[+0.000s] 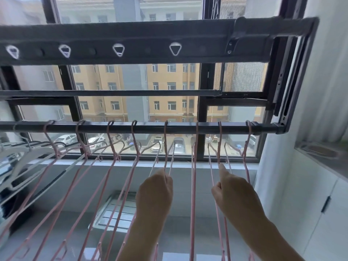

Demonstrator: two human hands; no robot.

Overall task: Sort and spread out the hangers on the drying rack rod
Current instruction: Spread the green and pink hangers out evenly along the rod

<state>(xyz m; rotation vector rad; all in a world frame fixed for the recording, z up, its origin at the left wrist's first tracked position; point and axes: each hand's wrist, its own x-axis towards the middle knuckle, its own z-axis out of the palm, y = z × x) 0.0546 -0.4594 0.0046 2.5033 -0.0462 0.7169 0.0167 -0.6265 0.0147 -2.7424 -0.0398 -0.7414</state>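
Several pink wire hangers hang by their hooks, spaced apart, along the dark drying rack rod [146, 127] that runs across the window. My left hand [155, 193] grips the neck of the pink hanger [165, 147] near the middle. My right hand [232, 193] pinches the pink hanger [219, 146] second from the right end, with the forefinger stretched up along it. One hanger [194, 176] hangs free between my hands. At the far left, white hangers [20, 157] are bunched together.
A wider dark rack bar [146, 42] with white-rimmed holes runs overhead, and a thin bar [113, 92] lies between it and the rod. The rack's end bracket [282, 127] and a white wall with cabinets [320, 194] stand to the right. The windowsill [188, 163] lies below the hangers.
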